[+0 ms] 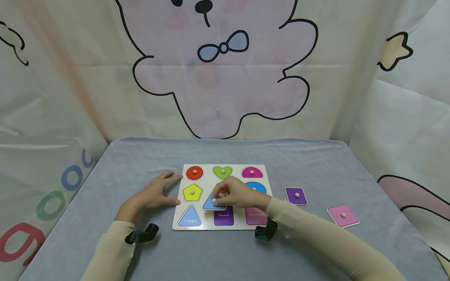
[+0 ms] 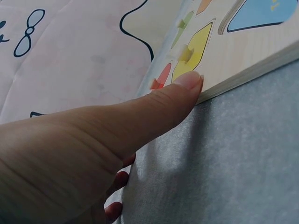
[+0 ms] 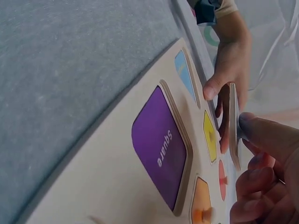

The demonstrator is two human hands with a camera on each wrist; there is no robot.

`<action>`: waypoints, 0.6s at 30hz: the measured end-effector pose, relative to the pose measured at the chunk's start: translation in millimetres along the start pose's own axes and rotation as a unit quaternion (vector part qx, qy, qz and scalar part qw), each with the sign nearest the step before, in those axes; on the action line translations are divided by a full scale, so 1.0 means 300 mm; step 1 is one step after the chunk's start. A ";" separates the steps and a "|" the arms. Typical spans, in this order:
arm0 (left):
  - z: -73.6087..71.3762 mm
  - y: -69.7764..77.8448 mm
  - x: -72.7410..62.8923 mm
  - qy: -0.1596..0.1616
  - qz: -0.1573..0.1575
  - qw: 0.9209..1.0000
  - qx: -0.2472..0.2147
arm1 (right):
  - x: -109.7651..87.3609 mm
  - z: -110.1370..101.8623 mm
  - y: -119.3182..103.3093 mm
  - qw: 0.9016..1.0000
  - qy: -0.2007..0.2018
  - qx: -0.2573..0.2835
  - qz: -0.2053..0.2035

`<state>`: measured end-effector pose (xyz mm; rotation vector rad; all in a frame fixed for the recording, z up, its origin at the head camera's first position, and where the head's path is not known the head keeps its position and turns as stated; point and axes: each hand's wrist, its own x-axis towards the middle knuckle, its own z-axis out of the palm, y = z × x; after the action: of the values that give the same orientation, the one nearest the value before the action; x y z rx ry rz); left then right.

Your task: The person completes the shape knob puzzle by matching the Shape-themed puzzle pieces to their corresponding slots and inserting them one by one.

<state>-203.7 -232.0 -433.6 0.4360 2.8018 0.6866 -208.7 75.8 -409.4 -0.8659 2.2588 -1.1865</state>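
Note:
A white wooden shape-puzzle board (image 1: 207,221) lies on the cloth. My left hand (image 1: 152,194) is at its left edge, thumb resting on the rim near the yellow pentagon (image 2: 200,44), other fingers extended beside the upper left corner. My right hand (image 1: 239,193) pinches the knob of a blue triangle piece (image 1: 208,204) and holds it over the board's middle. In the right wrist view the triangle piece (image 3: 234,126) appears nearly edge-on. To its lower left is the bare blue recess marked Triangle (image 1: 190,217). The purple Square recess (image 3: 161,144) and pink rectangle recess (image 1: 256,219) also lie bare.
To the board's right lie a purple knobbed piece (image 1: 293,199) and, farther out, a pink one (image 1: 338,214). A red circle (image 1: 190,174), green heart (image 1: 218,172) and magenta semicircle (image 1: 247,173) sit along the top row. A printed cloth backdrop (image 1: 225,93) rises behind the table.

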 end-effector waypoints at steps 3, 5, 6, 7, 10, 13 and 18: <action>0.000 0.001 0.002 0.001 0.001 1.000 -0.001 | 0.012 0.015 -0.008 1.000 -0.002 -0.007 -0.002; 0.000 0.001 0.002 0.002 0.003 1.000 0.000 | 0.021 0.029 -0.011 1.000 -0.006 -0.008 -0.006; 0.000 0.001 0.002 0.002 0.004 1.000 0.000 | 0.025 0.036 -0.011 1.000 -0.006 -0.007 -0.006; -0.001 0.002 0.002 0.002 0.005 1.000 0.000 | 0.028 0.043 -0.013 1.000 -0.007 -0.007 -0.003; -0.005 0.003 0.002 0.001 0.007 1.000 -0.002 | 0.037 0.065 -0.019 1.000 -0.006 -0.009 0.005; -0.008 0.005 0.001 -0.002 0.006 1.000 -0.003 | 0.046 0.087 -0.027 1.000 0.000 -0.021 0.016; -0.009 0.006 0.000 -0.003 0.004 1.000 -0.003 | 0.063 0.121 -0.039 1.000 0.002 -0.025 0.008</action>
<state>-204.1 -231.7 -430.4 0.4475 2.7929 0.6949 -195.2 37.1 -420.6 -0.8634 2.3039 -1.1295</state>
